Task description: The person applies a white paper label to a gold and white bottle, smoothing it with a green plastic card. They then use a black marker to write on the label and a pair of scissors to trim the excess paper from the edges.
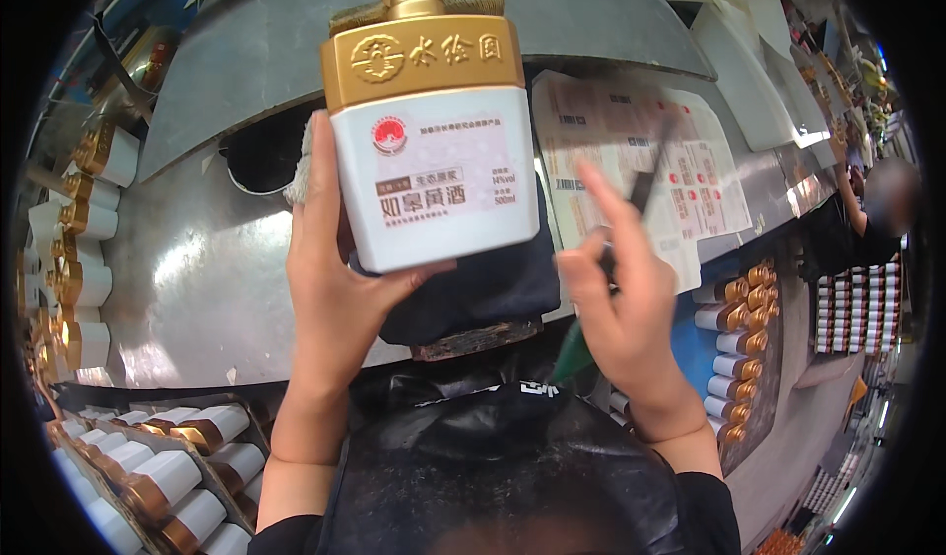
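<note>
My left hand (335,289) grips a flat-sided bottle (443,185) with a white body and a gold top, its labelled front toward me. The fingers run up the bottle's left side and the thumb lies under its lower edge. To the right, my right hand (631,299) is closed around a slim dark tool (642,190), smeared by motion; its kind is unclear. That hand is apart from the bottle, over the near edge of the label sheets (631,141). Below the bottle lies a folded dark cloth (473,299).
A bristle brush (478,1) shows behind the bottle on the grey metal table (217,269). A dark bowl (264,156) stands left. More white-and-gold bottles stand on the left (87,279), in crates lower left (177,481) and right (734,358). Another person (852,210) is far right.
</note>
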Motion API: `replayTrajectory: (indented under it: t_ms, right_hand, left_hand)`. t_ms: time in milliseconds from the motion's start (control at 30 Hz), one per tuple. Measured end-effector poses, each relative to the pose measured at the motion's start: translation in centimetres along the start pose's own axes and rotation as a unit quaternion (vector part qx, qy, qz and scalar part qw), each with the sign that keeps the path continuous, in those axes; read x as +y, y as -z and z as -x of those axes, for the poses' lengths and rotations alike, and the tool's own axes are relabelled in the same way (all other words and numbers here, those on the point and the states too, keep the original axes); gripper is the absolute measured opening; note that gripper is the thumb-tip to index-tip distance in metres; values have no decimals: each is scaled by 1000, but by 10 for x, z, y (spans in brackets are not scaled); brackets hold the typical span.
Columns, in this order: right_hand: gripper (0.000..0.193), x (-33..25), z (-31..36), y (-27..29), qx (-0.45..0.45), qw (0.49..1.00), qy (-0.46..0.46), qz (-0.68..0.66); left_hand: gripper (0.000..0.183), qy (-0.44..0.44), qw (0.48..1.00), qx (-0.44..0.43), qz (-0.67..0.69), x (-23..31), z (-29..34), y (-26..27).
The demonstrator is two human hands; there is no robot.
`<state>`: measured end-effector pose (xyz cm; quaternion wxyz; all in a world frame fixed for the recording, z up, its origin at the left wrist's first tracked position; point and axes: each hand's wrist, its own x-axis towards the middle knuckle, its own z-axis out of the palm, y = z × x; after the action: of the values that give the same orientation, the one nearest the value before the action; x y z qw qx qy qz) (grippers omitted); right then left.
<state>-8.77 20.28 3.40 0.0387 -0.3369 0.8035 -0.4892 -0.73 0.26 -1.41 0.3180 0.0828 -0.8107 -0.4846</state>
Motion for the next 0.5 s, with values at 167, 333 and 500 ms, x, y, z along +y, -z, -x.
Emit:
replayTrajectory:
  t_ms: [167,333,500]
  right_hand:
    - [74,17,1,-11,-76,997,-12,-20]
    - [73,22,5,-10,-96,995,-39,-7]
    - [58,22,2,-11,-75,995,-5,67]
  left_hand:
    - [106,59,998,1,-19,16,24,-1]
    - [100,118,990,-22,-77,20,34,5]
    - [93,90,984,-17,-152,26,37,8]
